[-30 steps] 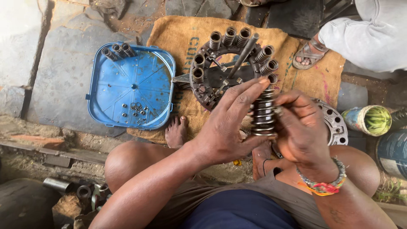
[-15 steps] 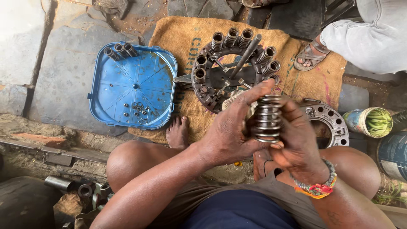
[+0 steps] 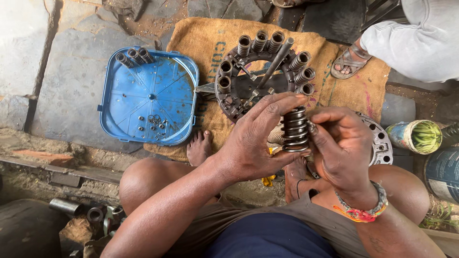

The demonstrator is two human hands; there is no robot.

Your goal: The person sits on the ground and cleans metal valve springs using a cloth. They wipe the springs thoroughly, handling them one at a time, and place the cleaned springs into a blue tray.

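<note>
both hands, left hand [image 3: 260, 138] and right hand [image 3: 342, 145], have their fingers clamped on a greasy coiled steel spring [image 3: 295, 129]. just beyond the spring, a round metal plate [image 3: 239, 95] ringed with springs lies on coarse burlap sacking [image 3: 201, 38].

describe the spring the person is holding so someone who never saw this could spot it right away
Start at the brown burlap sack on the stone ground, where a round metal plate ringed with coil springs lies. Just below it, the left hand and right hand meet around one dark coil spring. It alone is lifted off the plate and pinched upright between fingers; the others sit on the plate.
</note>
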